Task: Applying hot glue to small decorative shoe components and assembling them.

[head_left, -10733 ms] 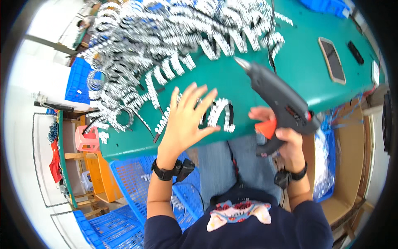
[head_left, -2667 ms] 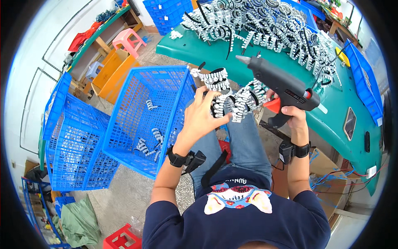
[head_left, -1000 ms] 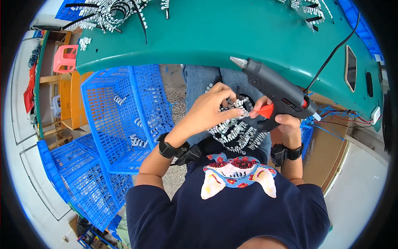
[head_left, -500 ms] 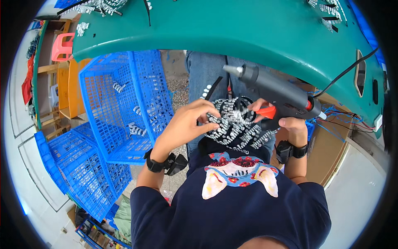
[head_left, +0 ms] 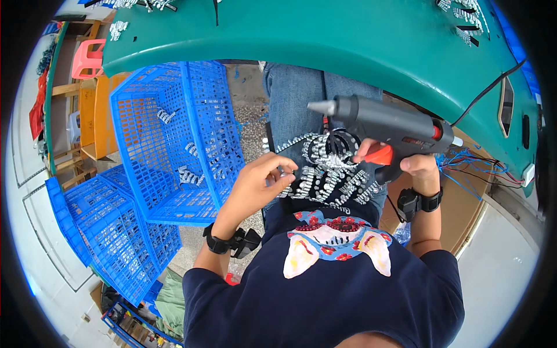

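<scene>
My right hand (head_left: 419, 167) is wrapped round the grip of a black hot glue gun (head_left: 386, 120) with a red trigger. The gun's nozzle points left, above my lap. Fingertips of that hand show beside the trigger, close to a bundle of black strips set with silvery beads and rhinestones (head_left: 331, 182) on my lap. My left hand (head_left: 261, 180) is at the bundle's left side, its thumb and forefinger drawn together in a pinch. What they hold, if anything, is too small to make out. One beaded strip (head_left: 296, 141) sticks out to the left beyond the fingers.
A green table (head_left: 278, 43) spans the far side, with beaded pieces (head_left: 464, 20) on it. Blue plastic baskets (head_left: 188, 116) stand at the left, one holding several beaded pieces (head_left: 190, 176). The gun's black cord (head_left: 487, 93) runs across the table edge at right, near tangled wires (head_left: 481, 165).
My left hand has drawn back slightly left and down from the bundle. The glue gun has tilted more level, and the beaded strip at left now lies lower.
</scene>
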`<state>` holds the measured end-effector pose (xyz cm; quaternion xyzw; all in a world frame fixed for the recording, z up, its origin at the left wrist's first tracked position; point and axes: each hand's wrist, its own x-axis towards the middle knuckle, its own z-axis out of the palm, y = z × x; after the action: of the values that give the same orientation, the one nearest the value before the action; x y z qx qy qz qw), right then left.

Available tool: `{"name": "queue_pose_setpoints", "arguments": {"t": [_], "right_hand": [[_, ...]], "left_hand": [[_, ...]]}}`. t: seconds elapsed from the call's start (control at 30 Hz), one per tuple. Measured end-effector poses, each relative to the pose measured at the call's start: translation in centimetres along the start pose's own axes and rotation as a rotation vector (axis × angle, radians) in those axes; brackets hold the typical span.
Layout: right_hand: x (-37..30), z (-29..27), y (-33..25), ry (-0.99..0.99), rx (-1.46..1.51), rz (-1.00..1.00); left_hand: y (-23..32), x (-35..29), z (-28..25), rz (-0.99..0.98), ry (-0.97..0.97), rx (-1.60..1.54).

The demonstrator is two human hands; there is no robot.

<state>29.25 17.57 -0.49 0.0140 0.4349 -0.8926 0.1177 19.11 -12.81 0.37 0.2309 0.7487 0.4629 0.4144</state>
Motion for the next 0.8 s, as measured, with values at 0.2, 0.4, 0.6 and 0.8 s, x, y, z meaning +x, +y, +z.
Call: {"name": "queue_pose_setpoints", "arguments": {"t": [0.2, 0.4, 0.6, 0.8], "right_hand": [[1.3, -0.8, 0.7, 0.0, 0.035, -0.022], [0.4, -1.0, 0.6, 0.067, -0.089, -0.002], [-0.3, -1.3, 0.1, 0.105, -0.098, -0.074], [0.6, -1.9, 0.3, -0.05, 0.063, -0.281]], "left_hand": [[0.4, 3.7, 0.2, 0.262, 0.105, 0.59], [2.3, 7.7, 0.7, 0.046, -0.141, 0.904], [-0.2, 7.8, 1.6, 0.32, 0.183, 0.686], [-2.0, 6.5, 0.9, 0.124, 0.369, -0.542]]}}
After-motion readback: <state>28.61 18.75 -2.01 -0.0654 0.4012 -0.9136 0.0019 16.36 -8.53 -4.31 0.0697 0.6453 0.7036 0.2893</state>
